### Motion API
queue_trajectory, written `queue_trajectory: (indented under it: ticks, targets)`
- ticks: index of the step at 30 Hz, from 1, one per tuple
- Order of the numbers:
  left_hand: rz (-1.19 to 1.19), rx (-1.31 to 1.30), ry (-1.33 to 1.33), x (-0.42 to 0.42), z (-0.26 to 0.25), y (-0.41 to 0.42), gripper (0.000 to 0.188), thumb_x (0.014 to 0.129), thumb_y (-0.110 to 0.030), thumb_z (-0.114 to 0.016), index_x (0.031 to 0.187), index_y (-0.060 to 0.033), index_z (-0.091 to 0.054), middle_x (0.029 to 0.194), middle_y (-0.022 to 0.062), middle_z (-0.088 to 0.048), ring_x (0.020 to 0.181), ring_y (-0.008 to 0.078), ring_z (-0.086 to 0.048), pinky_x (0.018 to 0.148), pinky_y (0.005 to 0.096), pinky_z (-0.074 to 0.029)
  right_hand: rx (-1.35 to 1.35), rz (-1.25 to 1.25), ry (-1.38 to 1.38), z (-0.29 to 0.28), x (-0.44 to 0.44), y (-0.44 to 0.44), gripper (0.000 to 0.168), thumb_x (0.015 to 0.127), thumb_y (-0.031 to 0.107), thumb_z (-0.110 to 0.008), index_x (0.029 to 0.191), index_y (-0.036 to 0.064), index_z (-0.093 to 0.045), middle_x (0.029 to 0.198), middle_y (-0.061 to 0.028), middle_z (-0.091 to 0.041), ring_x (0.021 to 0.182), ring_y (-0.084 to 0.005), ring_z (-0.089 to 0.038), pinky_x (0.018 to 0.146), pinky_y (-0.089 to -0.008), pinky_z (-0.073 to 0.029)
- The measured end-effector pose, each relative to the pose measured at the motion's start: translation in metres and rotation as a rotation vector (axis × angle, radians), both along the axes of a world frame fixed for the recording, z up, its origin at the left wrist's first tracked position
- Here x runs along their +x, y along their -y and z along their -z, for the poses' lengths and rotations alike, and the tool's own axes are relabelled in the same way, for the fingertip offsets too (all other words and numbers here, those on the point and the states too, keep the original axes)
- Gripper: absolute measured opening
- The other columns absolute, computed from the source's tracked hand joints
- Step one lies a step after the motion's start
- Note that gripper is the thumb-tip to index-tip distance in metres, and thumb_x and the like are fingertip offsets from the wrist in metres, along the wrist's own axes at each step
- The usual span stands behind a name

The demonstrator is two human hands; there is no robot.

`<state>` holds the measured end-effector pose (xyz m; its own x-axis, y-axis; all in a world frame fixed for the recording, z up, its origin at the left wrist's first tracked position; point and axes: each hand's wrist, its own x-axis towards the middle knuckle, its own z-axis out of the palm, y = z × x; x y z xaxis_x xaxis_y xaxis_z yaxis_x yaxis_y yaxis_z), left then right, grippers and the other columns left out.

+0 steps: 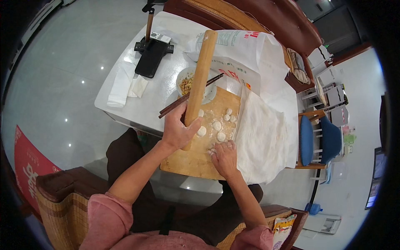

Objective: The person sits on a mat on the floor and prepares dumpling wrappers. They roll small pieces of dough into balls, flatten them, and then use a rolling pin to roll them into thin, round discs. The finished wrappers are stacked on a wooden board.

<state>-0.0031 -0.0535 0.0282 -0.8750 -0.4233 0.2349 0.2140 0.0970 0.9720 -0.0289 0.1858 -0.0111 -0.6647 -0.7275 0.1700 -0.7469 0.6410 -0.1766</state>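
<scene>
My left hand (178,126) grips a wooden rolling pin (201,72) near its lower end, its far end tilted up over a bowl. Below it lies a floured wooden board (193,164) with several small round dough pieces (217,125). At the board's right side my right hand (225,156) rests with bent fingers on or beside a dough piece (213,151), which the fingers partly hide. A white cloth (262,140) covers the area just right of that hand. Behind the board, a white bowl (210,95) holds chopped filling (185,85), with dark chopsticks (173,106) across it, partly behind the pin.
On the white table (125,90) are a black phone (151,58), a stand (149,26), a remote control (160,37) and folded tissues (122,86). A large white printed bag (240,47) lies at the back. Blue chairs (330,140) stand off to the right.
</scene>
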Motion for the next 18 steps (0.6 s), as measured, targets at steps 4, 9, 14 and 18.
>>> queue_trajectory:
  ticks: [4, 9, 14, 18]
  targets:
    - [-0.007, 0.036, 0.008, -0.002, 0.006, -0.001, 0.029, 0.081, -0.007, -0.067, 0.107, 0.0046, -0.061, 0.094, 0.0067, -0.066, 0.085, 0.0104, -0.059, 0.077, 0.0275, -0.05, 0.011, -0.011, 0.055, -0.01, -0.003, 0.016, 0.047, 0.08, 0.016, -0.069, 0.12, -0.003, -0.053, 0.115, -0.0205, -0.057, 0.113, -0.038, -0.051, 0.106, -0.051, -0.033]
    - [-0.027, 0.003, -0.025, -0.006, 0.01, -0.001, 0.027, 0.081, -0.006, -0.068, 0.105, 0.0042, -0.061, 0.092, 0.0057, -0.065, 0.083, 0.0088, -0.057, 0.075, 0.0269, -0.049, 0.061, -0.019, 0.165, 0.001, -0.011, 0.053, 0.079, 0.085, 0.026, -0.067, 0.147, -0.003, -0.028, 0.152, -0.0239, -0.027, 0.142, -0.0399, -0.025, 0.116, -0.0506, -0.021]
    - [-0.016, 0.061, 0.025, -0.002, 0.007, -0.001, 0.026, 0.082, -0.006, -0.068, 0.105, 0.0041, -0.061, 0.091, 0.0046, -0.065, 0.084, 0.008, -0.056, 0.074, 0.0257, -0.049, 0.196, -0.079, 0.155, 0.017, -0.013, 0.055, 0.081, 0.087, 0.036, -0.064, 0.149, 0.0, -0.026, 0.156, -0.0237, -0.02, 0.143, -0.04, -0.023, 0.117, -0.0508, -0.018]
    - [-0.021, 0.128, 0.02, -0.004, 0.003, 0.001, 0.024, 0.083, -0.007, -0.067, 0.103, 0.0033, -0.061, 0.089, 0.0028, -0.063, 0.081, 0.0069, -0.056, 0.071, 0.0249, -0.048, 0.148, -0.081, 0.18, 0.015, -0.018, 0.058, 0.08, 0.088, 0.042, -0.062, 0.151, 0.005, -0.027, 0.157, -0.0239, -0.018, 0.143, -0.0403, -0.023, 0.117, -0.052, -0.017]
